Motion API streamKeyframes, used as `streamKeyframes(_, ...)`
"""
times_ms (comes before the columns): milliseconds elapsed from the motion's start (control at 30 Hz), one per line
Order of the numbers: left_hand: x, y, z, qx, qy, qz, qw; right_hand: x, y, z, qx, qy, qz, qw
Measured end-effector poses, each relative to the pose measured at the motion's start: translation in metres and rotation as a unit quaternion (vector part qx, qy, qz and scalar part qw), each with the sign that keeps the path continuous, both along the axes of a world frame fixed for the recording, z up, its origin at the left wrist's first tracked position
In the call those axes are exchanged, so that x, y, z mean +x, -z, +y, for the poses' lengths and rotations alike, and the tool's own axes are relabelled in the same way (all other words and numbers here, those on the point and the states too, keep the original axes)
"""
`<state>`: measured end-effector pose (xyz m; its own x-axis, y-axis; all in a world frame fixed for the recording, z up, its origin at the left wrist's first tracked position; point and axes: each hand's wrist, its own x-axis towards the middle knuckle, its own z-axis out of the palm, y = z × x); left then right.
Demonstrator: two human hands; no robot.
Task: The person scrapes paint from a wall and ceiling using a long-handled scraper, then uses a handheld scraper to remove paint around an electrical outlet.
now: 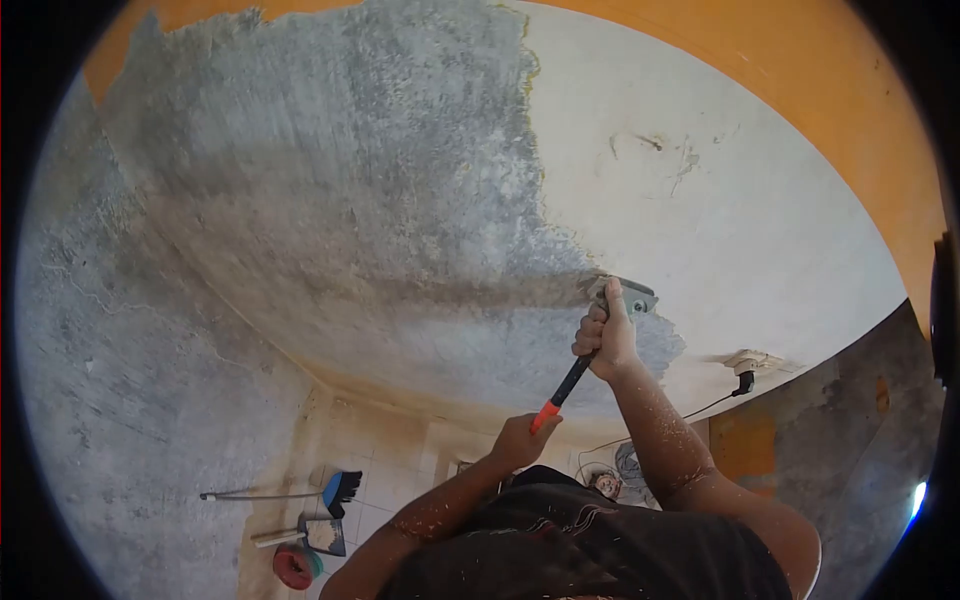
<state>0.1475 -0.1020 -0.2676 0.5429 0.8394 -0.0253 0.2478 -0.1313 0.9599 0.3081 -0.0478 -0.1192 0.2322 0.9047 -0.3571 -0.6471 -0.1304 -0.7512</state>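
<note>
A long-handled scraper [573, 378] with a black and red handle slants up to the wall. My right hand [608, 335] is closed round the handle close to the head, its thumb stretched along the top. Lower down, my left hand [522, 442] grips the red end. The scraper's metal head [641, 298] is against the wall, at the border between white paint [700, 220] and bare grey plaster [400, 180]. The thumb and fingers hide part of the head. Pale flakes cling to both forearms.
A wall socket [752, 362] with a black plug [744, 384] and cable sits right of the scraper. On the tiled floor, lower left, are a blue broom [340, 490], a dustpan [325, 537] and a red round object [294, 567]. Orange paint [820, 90] borders the white.
</note>
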Motion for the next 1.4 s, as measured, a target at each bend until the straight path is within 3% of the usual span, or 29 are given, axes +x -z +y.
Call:
streamKeyframes(133,0.000,0.011,-0.026,-0.073,-0.026,-0.004,0.997,-0.003,0.029,-0.005,-0.078,-0.013,0.008,0.997)
streamKeyframes(300,0.011,-0.015,0.010,-0.014,-0.018,-0.010,1.000,0.011,-0.012,0.008,0.016,-0.023,0.020,0.999)
streamKeyframes(467,0.007,-0.002,-0.012,-0.011,-0.027,0.016,0.999,0.010,0.026,-0.002,-0.025,-0.031,0.039,0.998)
streamKeyframes(600,0.009,-0.031,0.009,-0.016,-0.029,-0.003,0.999,0.002,-0.030,0.010,0.021,0.007,0.030,0.999)
streamKeyframes(667,0.010,-0.045,0.015,-0.007,-0.026,-0.031,0.999,0.010,-0.036,0.011,0.056,-0.026,0.038,0.997)
streamKeyframes(800,0.003,-0.015,-0.013,-0.018,-0.028,0.021,0.999,-0.004,0.007,0.000,-0.043,0.001,0.011,0.999)
streamKeyframes(867,0.001,-0.022,-0.016,-0.074,-0.037,0.009,0.997,-0.004,-0.001,0.001,-0.046,-0.012,0.013,0.999)
streamKeyframes(1000,-0.002,-0.034,-0.007,-0.076,-0.016,0.041,0.996,-0.004,-0.010,0.007,-0.031,-0.005,0.005,0.999)
streamKeyframes(1167,0.000,0.001,-0.020,-0.121,-0.041,0.030,0.991,-0.004,0.018,0.004,-0.070,-0.012,-0.001,0.997)
streamKeyframes(1300,0.000,-0.051,0.015,-0.015,-0.038,-0.001,0.999,-0.002,-0.040,0.015,0.039,-0.016,0.039,0.998)
streamKeyframes(1400,0.001,-0.030,0.005,-0.028,-0.026,0.027,0.999,-0.005,-0.017,0.012,0.005,0.021,0.005,1.000)
